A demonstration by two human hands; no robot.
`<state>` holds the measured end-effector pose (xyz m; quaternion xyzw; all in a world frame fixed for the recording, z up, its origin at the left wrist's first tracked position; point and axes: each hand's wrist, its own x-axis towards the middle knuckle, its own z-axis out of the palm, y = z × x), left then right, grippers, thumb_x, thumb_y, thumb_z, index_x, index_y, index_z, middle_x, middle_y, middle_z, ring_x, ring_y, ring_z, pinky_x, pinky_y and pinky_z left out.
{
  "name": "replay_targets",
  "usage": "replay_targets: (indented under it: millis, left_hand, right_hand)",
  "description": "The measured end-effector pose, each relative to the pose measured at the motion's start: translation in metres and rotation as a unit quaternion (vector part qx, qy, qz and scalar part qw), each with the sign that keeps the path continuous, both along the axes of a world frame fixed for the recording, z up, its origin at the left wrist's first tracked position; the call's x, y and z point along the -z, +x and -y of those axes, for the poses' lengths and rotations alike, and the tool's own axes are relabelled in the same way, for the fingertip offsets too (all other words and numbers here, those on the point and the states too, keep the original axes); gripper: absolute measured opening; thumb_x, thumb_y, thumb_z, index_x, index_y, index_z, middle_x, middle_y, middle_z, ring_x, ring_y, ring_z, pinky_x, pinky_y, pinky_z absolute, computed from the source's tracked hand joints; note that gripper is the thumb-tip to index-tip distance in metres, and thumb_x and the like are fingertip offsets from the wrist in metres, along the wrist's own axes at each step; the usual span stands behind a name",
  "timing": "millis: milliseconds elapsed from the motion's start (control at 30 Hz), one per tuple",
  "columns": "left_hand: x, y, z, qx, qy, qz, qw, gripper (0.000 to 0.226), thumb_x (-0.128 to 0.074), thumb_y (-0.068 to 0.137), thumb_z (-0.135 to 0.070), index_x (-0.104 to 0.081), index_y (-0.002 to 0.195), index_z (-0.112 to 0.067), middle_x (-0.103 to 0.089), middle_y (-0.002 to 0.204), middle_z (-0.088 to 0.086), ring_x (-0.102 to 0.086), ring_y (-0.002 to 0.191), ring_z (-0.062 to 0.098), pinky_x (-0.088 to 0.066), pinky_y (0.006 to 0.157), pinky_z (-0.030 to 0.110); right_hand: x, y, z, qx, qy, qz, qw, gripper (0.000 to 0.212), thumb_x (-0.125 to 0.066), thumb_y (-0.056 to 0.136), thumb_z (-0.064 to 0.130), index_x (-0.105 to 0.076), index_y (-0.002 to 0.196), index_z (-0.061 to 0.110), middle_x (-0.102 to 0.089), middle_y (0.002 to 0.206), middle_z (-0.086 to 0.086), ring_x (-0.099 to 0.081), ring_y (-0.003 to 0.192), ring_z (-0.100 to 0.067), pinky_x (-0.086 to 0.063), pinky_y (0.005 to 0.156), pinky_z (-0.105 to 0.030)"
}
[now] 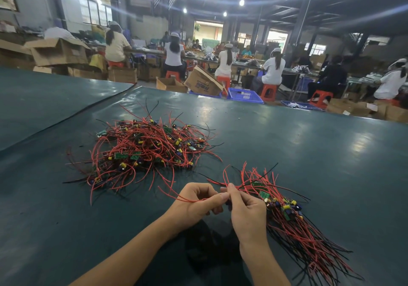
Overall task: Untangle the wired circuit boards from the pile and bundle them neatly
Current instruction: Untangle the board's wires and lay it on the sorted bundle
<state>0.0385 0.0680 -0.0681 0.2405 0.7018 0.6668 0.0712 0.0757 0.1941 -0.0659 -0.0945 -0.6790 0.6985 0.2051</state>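
Pinching red wires w/ left hand & right hand, pile ahead, bundle rt, table edge far

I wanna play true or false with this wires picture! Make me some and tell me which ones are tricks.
1. The tangled pile is left of the neat bundle. True.
2. Both hands lie flat on the table. False: the left hand and the right hand are each pinching red wire.
3. All the wires are blue. False: they are red and black.
4. The table has a dark greenish cover. True.
5. The neat bundle sits inside a box. False: it lies right on the table.
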Motion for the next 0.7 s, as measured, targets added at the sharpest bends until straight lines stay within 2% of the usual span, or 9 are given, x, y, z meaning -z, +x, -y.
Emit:
replay_targets:
  millis: [67,100,167,300,400,433,533,600,700]
  left_hand:
    - [-0.001,0.0,-0.001,-0.004,0.013,0.006,1.0,0.028,-0.07,0.084,-0.031,-0.066,0.058,-0.021,-0.066,0.059,-0.001,-0.059,0.056,0.009,-0.044,0.057,0.019]
    - [-0.001,0.0,-0.001,-0.006,0.018,0.01,1.0,0.028,-0.07,0.082,-0.033,-0.065,0.057,-0.021,-0.066,0.059,0.0,-0.058,0.056,0.01,-0.044,0.057,0.02]
    - [-0.002,0.0,-0.002,-0.001,0.027,0.017,0.999,0.03,-0.071,0.079,-0.039,-0.064,0.055,-0.021,-0.066,0.059,0.003,-0.058,0.056,0.011,-0.044,0.058,0.02]
    - [-0.005,0.002,-0.001,0.017,0.061,0.032,0.998,0.032,-0.072,0.075,-0.041,-0.061,0.053,-0.019,-0.062,0.058,0.007,-0.058,0.056,0.013,-0.044,0.06,0.022]
    - [-0.009,0.001,0.004,0.029,0.074,0.043,0.996,0.032,-0.071,0.074,-0.039,-0.061,0.052,-0.018,-0.062,0.057,0.006,-0.057,0.055,0.014,-0.045,0.064,0.026]
    - [-0.009,0.001,0.005,0.033,0.078,0.046,0.995,0.032,-0.072,0.074,-0.039,-0.061,0.052,-0.018,-0.061,0.057,0.005,-0.058,0.056,0.014,-0.045,0.065,0.027]
    - [-0.01,0.002,0.007,0.044,0.084,0.048,0.994,0.031,-0.072,0.075,-0.036,-0.061,0.052,-0.018,-0.061,0.056,0.005,-0.057,0.056,0.015,-0.045,0.066,0.028]
    - [-0.009,0.002,0.008,0.05,0.087,0.045,0.994,0.031,-0.072,0.075,-0.035,-0.061,0.052,-0.018,-0.061,0.056,0.005,-0.057,0.055,0.015,-0.046,0.065,0.027]
    - [-0.009,0.002,0.009,0.058,0.092,0.044,0.993,0.03,-0.072,0.076,-0.032,-0.062,0.052,-0.017,-0.061,0.056,0.004,-0.057,0.055,0.015,-0.047,0.062,0.024]
  right_hand:
    - [-0.001,-0.002,-0.002,0.026,-0.02,0.0,0.999,0.038,-0.062,0.095,0.021,-0.078,0.061,0.027,-0.067,0.058,0.003,-0.063,0.057,-0.006,-0.048,0.062,-0.013]
    - [-0.001,-0.003,-0.003,0.038,-0.028,-0.002,0.999,0.037,-0.062,0.095,0.021,-0.078,0.061,0.027,-0.057,0.053,0.002,-0.052,0.048,-0.006,-0.043,0.055,-0.013]
    - [-0.002,-0.004,-0.007,0.053,-0.037,-0.002,0.998,0.036,-0.062,0.095,0.022,-0.078,0.063,0.026,-0.039,0.056,-0.004,-0.034,0.045,-0.008,-0.032,0.046,-0.018]
    - [-0.004,-0.009,-0.023,0.103,-0.062,0.0,0.993,0.04,-0.063,0.093,0.021,-0.073,0.055,0.019,-0.056,0.059,0.005,-0.042,0.044,-0.003,-0.033,0.048,-0.02]
    - [-0.004,-0.012,-0.036,0.139,-0.078,0.003,0.987,0.036,-0.062,0.093,0.019,-0.067,0.069,-0.006,-0.061,0.055,0.013,-0.041,0.041,-0.001,-0.032,0.046,-0.019]
    - [-0.003,-0.013,-0.038,0.144,-0.082,0.006,0.986,0.038,-0.062,0.093,0.02,-0.064,0.068,-0.009,-0.062,0.055,0.014,-0.039,0.04,-0.001,-0.031,0.043,-0.019]
    - [-0.004,-0.011,-0.038,0.139,-0.11,0.004,0.984,0.038,-0.062,0.093,0.02,-0.069,0.057,0.009,-0.055,0.053,0.009,-0.035,0.039,-0.003,-0.029,0.038,-0.018]
    - [-0.006,-0.01,-0.036,0.136,-0.143,0.013,0.98,0.033,-0.061,0.093,0.022,-0.076,0.064,0.015,-0.049,0.05,0.009,-0.036,0.043,-0.004,-0.028,0.036,-0.017]
    - [-0.007,-0.01,-0.036,0.126,-0.196,0.024,0.972,0.027,-0.061,0.093,0.023,-0.078,0.075,0.011,-0.047,0.05,0.01,-0.033,0.04,-0.004,-0.027,0.034,-0.016]
